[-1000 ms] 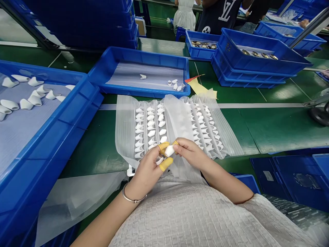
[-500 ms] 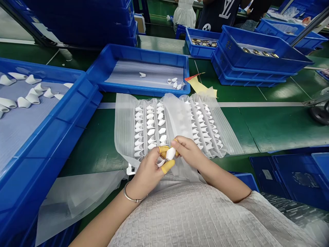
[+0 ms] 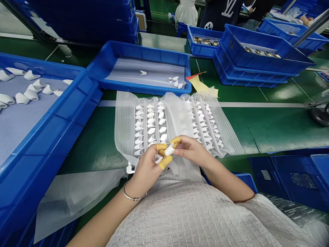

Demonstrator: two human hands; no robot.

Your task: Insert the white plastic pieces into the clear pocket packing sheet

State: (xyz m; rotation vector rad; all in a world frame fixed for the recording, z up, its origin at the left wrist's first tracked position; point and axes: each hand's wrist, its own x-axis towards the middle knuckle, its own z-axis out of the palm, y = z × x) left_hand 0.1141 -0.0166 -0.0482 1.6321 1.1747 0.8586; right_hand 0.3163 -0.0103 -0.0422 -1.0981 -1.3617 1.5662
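A small white curved piece [image 3: 169,150] is pinched between my two hands in front of my body. My left hand [image 3: 150,163], with yellow finger cots on its fingertips, is closed on its lower left side. Against the left palm shows another white piece [image 3: 158,159], partly hidden by the fingers. My right hand [image 3: 189,149], also wearing yellow finger cots, grips the upper right side with thumb and fingers. Just beyond lie rows of similar white pieces [image 3: 139,133] on a translucent ribbed sheet [image 3: 178,113], whose near edge is under my hands.
A blue tray [image 3: 144,90] with a few white pieces lies behind the sheet. At left stands a blue crate [image 3: 77,103] holding larger white pieces. Stacked blue crates [image 3: 257,68] with round gold-coloured parts are at back right. A yellow paper [image 3: 204,87] lies near the sheet.
The white piece has been tilted between my hands. My right fingers have shifted their hold, with the thumb now lower and the index finger above. The view has moved slightly.
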